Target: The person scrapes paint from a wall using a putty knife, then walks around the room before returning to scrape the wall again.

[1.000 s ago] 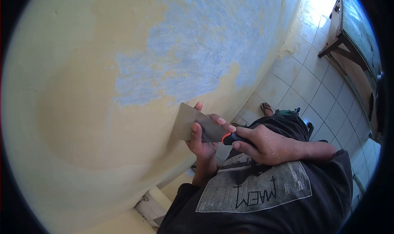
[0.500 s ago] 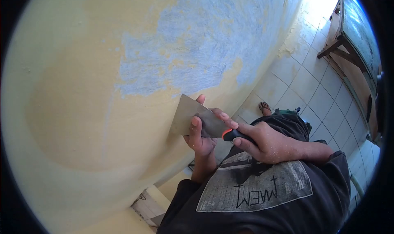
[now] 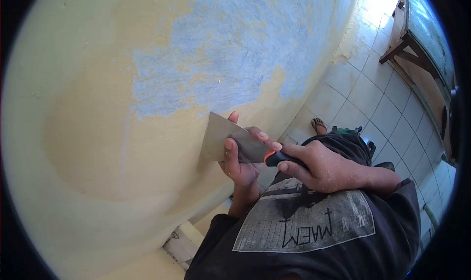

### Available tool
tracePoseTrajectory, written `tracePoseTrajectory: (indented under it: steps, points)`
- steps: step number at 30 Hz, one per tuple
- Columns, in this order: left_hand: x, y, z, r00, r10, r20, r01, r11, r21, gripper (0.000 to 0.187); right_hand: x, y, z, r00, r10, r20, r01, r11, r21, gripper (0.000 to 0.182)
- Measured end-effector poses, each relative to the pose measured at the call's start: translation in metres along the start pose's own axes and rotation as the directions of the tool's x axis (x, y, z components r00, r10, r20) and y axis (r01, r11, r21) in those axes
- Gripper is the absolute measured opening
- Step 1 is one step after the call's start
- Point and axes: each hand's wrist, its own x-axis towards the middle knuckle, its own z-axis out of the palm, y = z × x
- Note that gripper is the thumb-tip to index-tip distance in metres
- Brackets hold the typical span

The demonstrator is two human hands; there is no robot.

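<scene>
A putty knife point(image 3: 223, 140) with a wide grey metal blade and a black and orange handle is held up in front of my chest, close to the wall. My right hand point(image 3: 321, 169) is wrapped round the handle, its index finger reaching forward toward the blade. My left hand point(image 3: 239, 169) pinches the blade, thumb on the near face and the other fingers mostly hidden behind it. Pale dust specks both hands. Beyond the blade rises the yellow wall point(image 3: 88, 147), where a large patch of blue point(image 3: 196, 79) shows with ragged edges and yellow flecks.
White floor tiles point(image 3: 380, 96) run along the wall's foot, with pale debris point(image 3: 343, 49) near the edge. A glass-topped wooden table point(image 3: 427, 39) stands at the upper right. My sandalled foot point(image 3: 319, 126) is on the tiles. A ledge point(image 3: 184, 238) shows at the lower left.
The view has shifted slightly, so the blue patch sits a little further left and lower. Both hands keep the same hold on the putty knife, its blade slightly turned.
</scene>
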Motion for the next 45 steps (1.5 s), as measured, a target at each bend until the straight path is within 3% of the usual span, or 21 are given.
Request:
tracePoseTrajectory:
  steps: [1, 4, 8, 14, 19, 22, 25, 28, 31, 34, 37, 40, 43, 45]
  points:
    - [0.0, -0.002, 0.0, 1.0, -0.004, -0.005, 0.004, 1.0, -0.005, 0.051, -0.001, 0.0, -0.002, 1.0, 0.029, 0.011, -0.029, 1.0, -0.004, 0.028]
    - [0.004, 0.002, 0.008, 0.999, 0.051, -0.011, -0.051, 0.999, 0.009, 0.05, 0.005, 0.003, 0.002, 0.987, -0.144, -0.076, 0.14, 0.989, -0.049, 0.028]
    - [0.002, 0.006, 0.003, 0.999, 0.052, -0.009, -0.052, 0.999, -0.009, 0.05, 0.008, -0.002, 0.004, 1.0, 0.004, 0.005, -0.004, 1.0, 0.014, 0.027]
    - [0.001, 0.0, 0.004, 0.999, 0.046, 0.005, -0.046, 0.996, -0.083, 0.05, 0.004, -0.002, 0.001, 1.0, -0.003, -0.003, 0.003, 1.0, -0.017, 0.028]
    - [-0.003, 0.001, -0.001, 0.999, 0.037, -0.021, -0.038, 0.999, -0.036, 0.05, 0.004, 0.003, 0.006, 0.996, -0.079, -0.038, 0.078, 0.997, -0.029, 0.028]
    - [-0.001, -0.002, 0.0, 0.999, 0.038, -0.036, -0.041, 0.997, -0.068, 0.05, 0.003, -0.004, 0.0, 0.992, 0.119, 0.041, -0.119, 0.993, -0.001, 0.028]
    - [-0.002, 0.003, 0.0, 0.998, 0.039, -0.049, -0.041, 0.998, -0.056, 0.05, 0.008, -0.003, 0.01, 0.999, -0.048, -0.012, 0.048, 0.999, 0.004, 0.027]
    - [-0.002, 0.002, -0.004, 0.997, 0.05, -0.065, -0.05, 0.999, -0.001, 0.05, 0.009, 0.008, 0.011, 0.995, -0.087, -0.054, 0.087, 0.996, 0.003, 0.027]
    - [0.002, -0.003, -0.008, 0.996, 0.051, -0.071, -0.052, 0.999, -0.006, 0.049, 0.009, 0.01, 0.004, 0.998, -0.049, -0.033, 0.047, 0.997, -0.056, 0.028]
    - [0.001, 0.004, -0.004, 0.992, 0.084, -0.099, -0.08, 0.996, 0.044, 0.048, 0.016, -0.008, 0.006, 0.993, 0.085, 0.079, -0.084, 0.996, -0.018, 0.029]
    - [-0.002, 0.007, -0.005, 0.99, 0.092, -0.105, -0.087, 0.995, 0.053, 0.049, 0.015, 0.007, 0.01, 0.997, -0.069, -0.035, 0.068, 0.998, -0.013, 0.029]
    - [0.0, -0.002, -0.006, 0.993, 0.072, -0.093, -0.072, 0.997, 0.001, 0.05, 0.011, 0.012, 0.005, 0.994, -0.105, -0.04, 0.103, 0.994, -0.038, 0.03]
    - [0.001, 0.009, 0.0, 0.993, 0.094, -0.074, -0.093, 0.995, 0.02, 0.049, 0.014, -0.008, 0.007, 0.999, 0.005, 0.037, -0.004, 1.0, -0.022, 0.031]
    - [-0.001, 0.013, 0.0, 0.99, 0.115, -0.084, -0.11, 0.992, 0.054, 0.049, 0.017, -0.001, 0.008, 1.0, -0.012, 0.017, 0.013, 1.0, -0.012, 0.031]
